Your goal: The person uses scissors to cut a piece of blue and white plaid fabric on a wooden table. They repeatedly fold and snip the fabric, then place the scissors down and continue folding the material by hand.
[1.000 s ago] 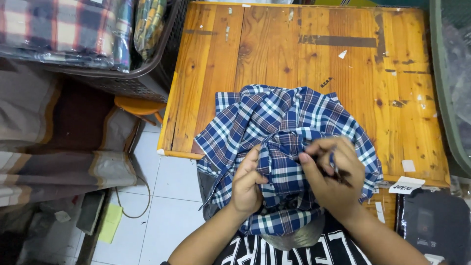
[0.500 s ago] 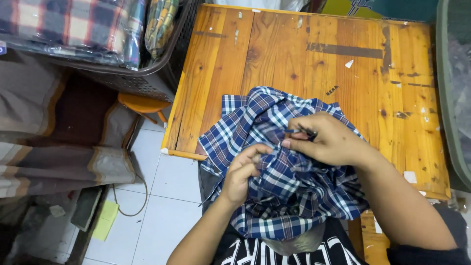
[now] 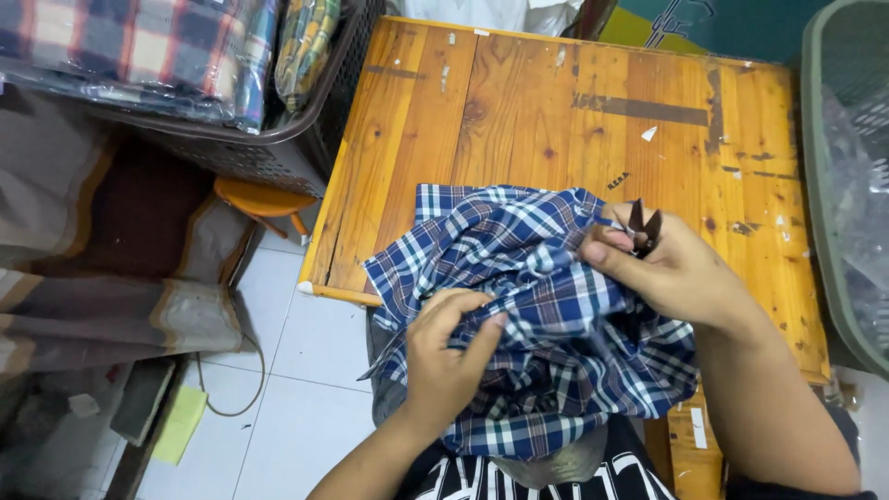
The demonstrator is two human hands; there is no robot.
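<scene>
At the far left a dark mesh basket [image 3: 231, 148] stands beside the desk [image 3: 519, 111], holding folded plaid cloth in clear plastic wrap [image 3: 120, 56] and, at its right end, a yellow-green patterned bundle [image 3: 306, 42]. Below it a small orange stool [image 3: 264, 199] shows.

The blue plaid shirt [image 3: 528, 306] lies bunched at the desk's near edge, part on the wood and part hanging over toward the person's lap. The left hand [image 3: 444, 356] is closed on a fold of it, fingers and thumb pinching the cloth. To do this step well, that pinch should, I judge, hold the fabric taut and flat so that only loose thread, not weave, meets the blades.

The right hand [image 3: 671, 268] is clamped around small dark snips [image 3: 644, 227], whose tips stick up just above the fingers (whether the blades are apart or together is hard to tell), while its fingertips also press the shirt's upper edge. Short, shallow nips close to the seam look safest here.

At the far right a grey-green basket [image 3: 820, 185] holds crumpled clear plastic [image 3: 861, 194]; what lies under it is hidden.
</scene>
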